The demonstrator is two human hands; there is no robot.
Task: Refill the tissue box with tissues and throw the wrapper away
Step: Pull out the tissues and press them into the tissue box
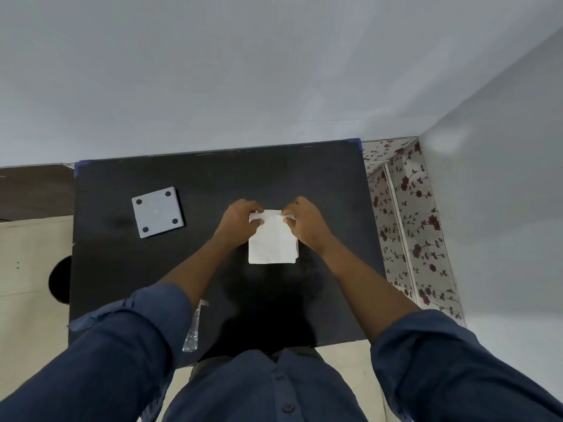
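Both hands, left hand (239,220) and right hand (306,222), pinch the white square tissue stack (271,242) at twelve o'clock; best keep edges aligned, grip even.

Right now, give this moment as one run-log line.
left hand + right hand: gripping tissue stack far edge | grey box: left, untouched | wrapper: on table

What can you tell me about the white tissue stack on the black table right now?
The tissue stack is a plain white, roughly square pile of soft paper sheets, with layered edges showing at its right side. It lies flat on the black table, right of centre, out of any wrapper. The left hand and right hand each pinch its far edge at a corner, lifting or folding the top sheets slightly. Nothing else touches it.
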